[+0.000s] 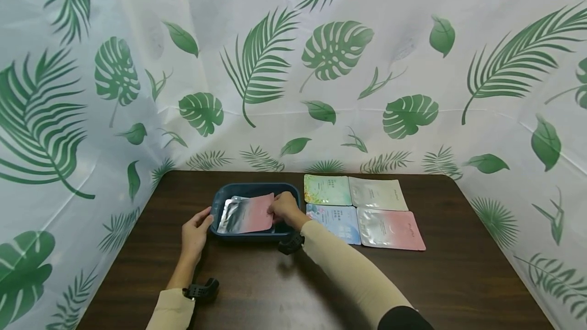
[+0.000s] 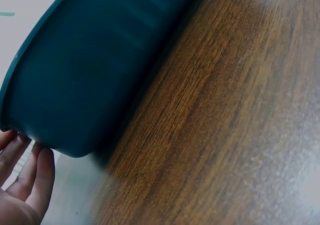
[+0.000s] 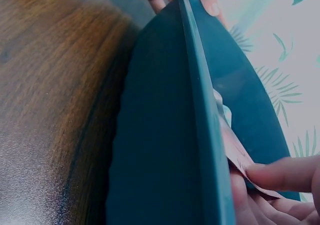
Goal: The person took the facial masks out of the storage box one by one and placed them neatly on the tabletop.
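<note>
While the left hand [image 1: 194,233] rests spread against the blue tub's [image 1: 220,197] left rim, the right hand [image 1: 284,208] pinches a pink-and-silver sachet [image 1: 245,215]: probably light, floppy, slick foil, best gripped by its edge.

A dark blue tub [image 1: 255,190] is seen on a dark brown desk [image 1: 458,269] with wood lines. A pink and silver packet [image 1: 246,215] is seen in it. White curtains [image 1: 412,55] are covered with green leaves.
</note>
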A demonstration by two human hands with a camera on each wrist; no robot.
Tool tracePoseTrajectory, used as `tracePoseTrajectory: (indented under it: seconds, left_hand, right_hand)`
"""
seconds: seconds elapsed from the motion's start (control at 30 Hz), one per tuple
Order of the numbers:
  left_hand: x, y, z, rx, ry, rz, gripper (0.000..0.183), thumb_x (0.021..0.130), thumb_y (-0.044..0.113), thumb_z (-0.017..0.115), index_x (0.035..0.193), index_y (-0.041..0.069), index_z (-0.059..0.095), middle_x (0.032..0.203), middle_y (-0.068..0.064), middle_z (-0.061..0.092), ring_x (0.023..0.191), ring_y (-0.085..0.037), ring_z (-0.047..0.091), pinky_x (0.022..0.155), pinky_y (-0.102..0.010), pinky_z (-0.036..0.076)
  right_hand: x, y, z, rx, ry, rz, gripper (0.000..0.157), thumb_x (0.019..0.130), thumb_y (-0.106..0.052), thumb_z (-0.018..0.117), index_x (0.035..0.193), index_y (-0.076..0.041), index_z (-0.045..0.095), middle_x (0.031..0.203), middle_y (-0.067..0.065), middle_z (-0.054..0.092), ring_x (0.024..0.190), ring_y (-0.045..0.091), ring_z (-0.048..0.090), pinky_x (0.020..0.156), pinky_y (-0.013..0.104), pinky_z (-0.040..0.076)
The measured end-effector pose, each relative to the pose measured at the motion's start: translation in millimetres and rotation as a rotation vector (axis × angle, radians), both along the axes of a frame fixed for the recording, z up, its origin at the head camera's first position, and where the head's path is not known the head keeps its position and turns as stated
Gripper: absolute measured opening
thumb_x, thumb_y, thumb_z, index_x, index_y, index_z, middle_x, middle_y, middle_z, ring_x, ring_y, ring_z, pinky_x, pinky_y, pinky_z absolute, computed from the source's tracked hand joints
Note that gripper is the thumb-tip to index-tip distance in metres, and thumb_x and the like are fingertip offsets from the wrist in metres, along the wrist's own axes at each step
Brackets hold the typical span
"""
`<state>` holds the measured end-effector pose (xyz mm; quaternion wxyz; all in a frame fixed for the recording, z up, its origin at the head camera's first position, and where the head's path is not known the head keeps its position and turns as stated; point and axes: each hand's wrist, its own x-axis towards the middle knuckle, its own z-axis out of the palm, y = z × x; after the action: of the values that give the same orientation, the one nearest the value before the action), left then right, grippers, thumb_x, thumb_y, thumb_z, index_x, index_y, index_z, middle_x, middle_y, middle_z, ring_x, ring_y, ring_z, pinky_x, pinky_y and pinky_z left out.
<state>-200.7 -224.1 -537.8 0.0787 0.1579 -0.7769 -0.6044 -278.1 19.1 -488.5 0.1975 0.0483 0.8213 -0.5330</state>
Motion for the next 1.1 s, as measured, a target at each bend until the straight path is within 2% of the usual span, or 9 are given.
tracePoseTrajectory:
  seconds: [0.1, 0.2, 0.33, 0.4, 0.53, 0.67, 1.1]
  left_hand:
    - [0.3, -0.1, 0.0, -0.005, -0.002, 0.003, 0.039, 0.101, 0.021, 0.052, 0.137, 0.007, 0.055, 0.142, -0.013, 0.053, 0.117, -0.014, 0.049, 0.076, -0.004, 0.039]
    - [0.0, 0.2, 0.2, -0.014, 0.013, 0.007, 0.038, 0.100, 0.021, 0.053, 0.136, 0.007, 0.057, 0.141, -0.014, 0.055, 0.108, -0.005, 0.050, 0.076, -0.006, 0.040]
    - [0.4, 0.9, -0.6, -0.035, 0.021, 0.017, 0.038, 0.100, 0.023, 0.055, 0.134, 0.007, 0.058, 0.138, -0.015, 0.057, 0.099, 0.003, 0.051, 0.075, -0.009, 0.041]
    - [0.8, 1.1, -1.0, -0.041, 0.014, 0.020, 0.038, 0.100, 0.024, 0.055, 0.134, 0.007, 0.059, 0.138, -0.015, 0.057, 0.101, 0.001, 0.051, 0.075, -0.009, 0.041]
    - [0.8, 1.2, -0.9, -0.041, 0.010, 0.019, 0.039, 0.100, 0.024, 0.054, 0.135, 0.007, 0.058, 0.140, -0.014, 0.056, 0.112, -0.012, 0.050, 0.076, -0.007, 0.040]
    - [0.0, 1.2, 0.4, -0.032, 0.016, 0.020, 0.038, 0.100, 0.022, 0.054, 0.135, 0.007, 0.057, 0.140, -0.014, 0.056, 0.119, -0.019, 0.050, 0.076, -0.005, 0.039]
    - [1.8, 0.3, 1.8, -0.020, 0.005, 0.005, 0.039, 0.100, 0.023, 0.053, 0.136, 0.007, 0.056, 0.143, -0.014, 0.053, 0.129, -0.022, 0.047, 0.078, -0.004, 0.036]
  right_hand:
    - [1.2, 0.7, -0.3, -0.017, -0.009, 0.024, 0.007, 0.084, 0.001, 0.069, 0.090, 0.004, 0.066, 0.071, 0.012, 0.062, 0.051, 0.016, 0.061, 0.053, 0.027, 0.055]
    - [1.7, 1.0, -1.2, -0.013, 0.025, 0.033, 0.003, 0.084, 0.002, 0.068, 0.082, 0.004, 0.068, 0.066, 0.011, 0.062, 0.049, 0.016, 0.060, 0.052, 0.028, 0.055]
    - [3.3, 2.0, -3.3, -0.003, 0.089, 0.023, 0.011, 0.083, 0.003, 0.067, 0.072, 0.004, 0.069, 0.058, 0.007, 0.060, 0.046, 0.014, 0.058, 0.051, 0.029, 0.055]
    - [3.9, 3.0, -3.8, -0.015, 0.102, 0.016, 0.011, 0.083, 0.003, 0.066, 0.073, 0.004, 0.070, 0.057, 0.006, 0.059, 0.045, 0.014, 0.057, 0.052, 0.029, 0.055]
    - [3.4, 5.2, -2.2, -0.078, 0.089, 0.004, 0.008, 0.085, 0.002, 0.065, 0.083, 0.006, 0.071, 0.060, 0.006, 0.059, 0.046, 0.012, 0.057, 0.054, 0.028, 0.056]
    - [1.1, 7.2, 1.7, -0.124, 0.076, 0.006, 0.012, 0.086, 0.001, 0.063, 0.094, 0.007, 0.071, 0.065, 0.008, 0.062, 0.047, 0.011, 0.057, 0.056, 0.027, 0.056]
    - [-4.7, 21.8, 15.9, -0.209, 0.073, -0.043, 0.019, 0.087, 0.000, 0.063, 0.104, 0.007, 0.070, 0.076, 0.011, 0.067, 0.053, 0.012, 0.061, 0.057, 0.027, 0.056]
